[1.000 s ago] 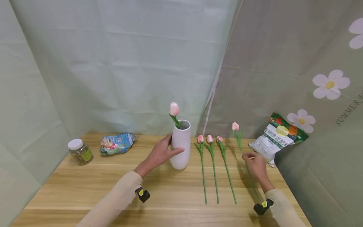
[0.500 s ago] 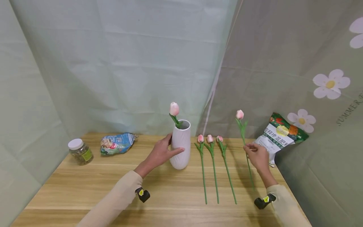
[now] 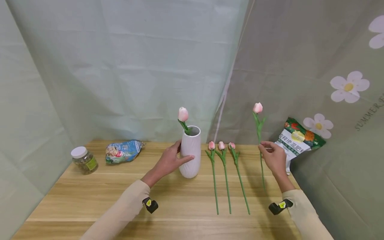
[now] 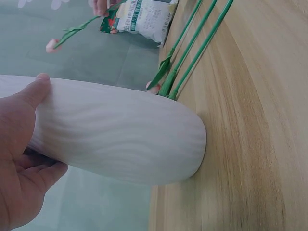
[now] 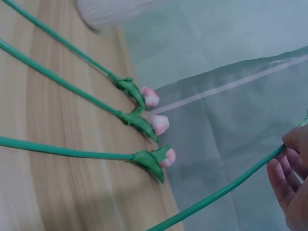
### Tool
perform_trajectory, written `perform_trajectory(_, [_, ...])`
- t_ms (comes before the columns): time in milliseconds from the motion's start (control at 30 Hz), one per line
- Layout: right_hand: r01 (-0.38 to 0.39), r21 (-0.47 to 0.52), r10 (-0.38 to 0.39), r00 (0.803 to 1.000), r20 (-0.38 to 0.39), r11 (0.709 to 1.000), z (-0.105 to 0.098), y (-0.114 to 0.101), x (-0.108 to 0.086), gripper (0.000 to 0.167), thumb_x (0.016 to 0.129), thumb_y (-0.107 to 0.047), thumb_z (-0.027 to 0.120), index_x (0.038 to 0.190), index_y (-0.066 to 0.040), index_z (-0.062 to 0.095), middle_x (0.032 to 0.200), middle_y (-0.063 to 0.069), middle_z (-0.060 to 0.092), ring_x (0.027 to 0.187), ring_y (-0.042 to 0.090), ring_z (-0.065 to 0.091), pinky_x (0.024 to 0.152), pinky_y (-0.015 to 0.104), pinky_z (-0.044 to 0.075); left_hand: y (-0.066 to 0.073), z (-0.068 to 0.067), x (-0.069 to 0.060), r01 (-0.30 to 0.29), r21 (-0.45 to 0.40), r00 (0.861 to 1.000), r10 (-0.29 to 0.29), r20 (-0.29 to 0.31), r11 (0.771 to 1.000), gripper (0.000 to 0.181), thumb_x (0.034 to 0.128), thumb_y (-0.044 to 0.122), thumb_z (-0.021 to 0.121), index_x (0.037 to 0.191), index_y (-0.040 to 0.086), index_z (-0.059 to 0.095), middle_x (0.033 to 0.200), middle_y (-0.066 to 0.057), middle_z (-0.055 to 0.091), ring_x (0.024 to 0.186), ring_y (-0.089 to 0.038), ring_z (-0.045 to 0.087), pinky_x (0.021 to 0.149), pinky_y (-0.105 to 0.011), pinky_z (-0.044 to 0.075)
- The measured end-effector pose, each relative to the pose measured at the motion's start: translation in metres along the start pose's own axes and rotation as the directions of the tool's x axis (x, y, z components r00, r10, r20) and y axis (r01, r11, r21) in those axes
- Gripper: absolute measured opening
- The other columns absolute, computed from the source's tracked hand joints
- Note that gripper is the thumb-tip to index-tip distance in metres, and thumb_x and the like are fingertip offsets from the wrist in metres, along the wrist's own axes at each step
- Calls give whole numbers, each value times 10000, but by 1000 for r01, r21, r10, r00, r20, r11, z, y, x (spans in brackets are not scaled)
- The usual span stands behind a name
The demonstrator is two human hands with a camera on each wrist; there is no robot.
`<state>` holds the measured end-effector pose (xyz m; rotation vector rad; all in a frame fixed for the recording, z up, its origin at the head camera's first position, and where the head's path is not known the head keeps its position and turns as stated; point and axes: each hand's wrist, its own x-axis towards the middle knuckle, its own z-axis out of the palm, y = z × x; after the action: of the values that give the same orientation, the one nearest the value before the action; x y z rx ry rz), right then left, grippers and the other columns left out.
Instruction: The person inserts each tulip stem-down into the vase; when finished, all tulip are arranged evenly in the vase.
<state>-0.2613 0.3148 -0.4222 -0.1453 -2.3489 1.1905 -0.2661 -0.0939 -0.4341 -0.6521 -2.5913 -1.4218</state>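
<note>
In the head view my left hand [image 3: 171, 161] grips the side of a white ribbed vase [image 3: 190, 156], thumb across its front. The vase stands upright on the table, with one pink tulip [image 3: 183, 115] leaning in its mouth. My right hand [image 3: 273, 158] pinches the green stem of another pink tulip [image 3: 258, 108], held upright above the table. Thumb and fingertips on that stem [image 5: 226, 188] also show in the right wrist view. Between the vase and my right hand lie three more tulips [image 3: 225, 173] side by side, blooms toward the back edge.
A jar with a white lid [image 3: 84, 160] stands at the left of the table [image 3: 168, 213]. Beside it lies a blue packet [image 3: 123, 151]. A green and white bag [image 3: 297, 140] leans at the right edge, behind my right hand. Fabric [image 3: 144, 66] hangs along the back.
My right hand has lifted its tulip off the table, raising it and turning it more upright. The left hand and the vase have stayed in place.
</note>
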Motion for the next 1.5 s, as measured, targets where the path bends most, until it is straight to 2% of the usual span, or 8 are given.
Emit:
perform_trajectory(233, [18,50,-19,1000,3,999,-2,-17,7,309,984,-262,701,1144,0,734,1027,193,745,723,-44,645,614,166,573,1,-2,0,-4,6,1000,4,-8,1000,813,887,451,795,1494,40,444,1385,-160,601,1262,-294,612,1020,-473,535])
perform_trajectory(433, [29,89,-29,1000,-1,996,-5,-32,11,321,979,-280,711,1149,-8,727,995,138,741,724,-20,659,627,211,596,-2,-1,1,-4,6,1000,4,-7,1000,812,889,451,794,1496,43,441,1393,-162,596,1269,-297,608,1027,-473,531])
perform_trajectory(500, [49,102,-49,999,-9,994,-6,-35,13,317,974,-266,719,1148,0,726,972,98,742,727,-36,656,621,200,591,-3,-1,1,-5,5,1000,5,-8,1000,807,891,446,793,1496,42,442,1393,-161,595,1271,-295,606,1029,-473,530])
perform_trajectory(633, [84,130,-82,996,-22,988,-6,-41,14,341,973,-259,723,1165,23,716,996,112,739,740,-53,654,632,177,585,-3,-1,1,-1,2,1000,1,-7,1000,799,896,437,791,1498,45,441,1394,-158,594,1274,-287,604,1030,-465,530])
perform_trajectory(733, [91,139,-88,996,-27,986,-6,-46,14,348,977,-267,718,1175,19,713,1051,156,732,772,-43,655,650,160,580,-3,0,0,-2,5,1000,2,-7,1000,802,897,440,789,1500,46,437,1395,-157,594,1273,-285,605,1027,-460,533])
perform_trajectory(867, [99,157,-94,995,-37,983,-7,-53,15,360,973,-284,721,1172,16,714,1038,114,732,807,-23,658,672,163,584,-3,0,1,-5,6,1000,5,-7,1000,803,896,442,789,1498,43,437,1387,-155,599,1265,-283,611,1022,-454,537])
perform_trajectory(1100, [127,252,-116,992,-58,959,-7,-67,17,344,954,-227,745,1157,48,709,925,-95,702,818,-13,673,708,179,593,-3,0,1,-12,9,1000,12,-9,1000,807,895,440,791,1496,35,436,1378,-158,603,1257,-284,615,1015,-453,542])
perform_trajectory(1500, [151,363,-135,988,-68,920,-4,-84,20,368,951,-214,750,1141,94,683,886,-139,715,812,0,705,708,190,598,-2,0,1,-5,1,1000,5,-6,1000,812,889,442,796,1493,33,441,1377,-161,604,1258,-293,615,1014,-461,541])
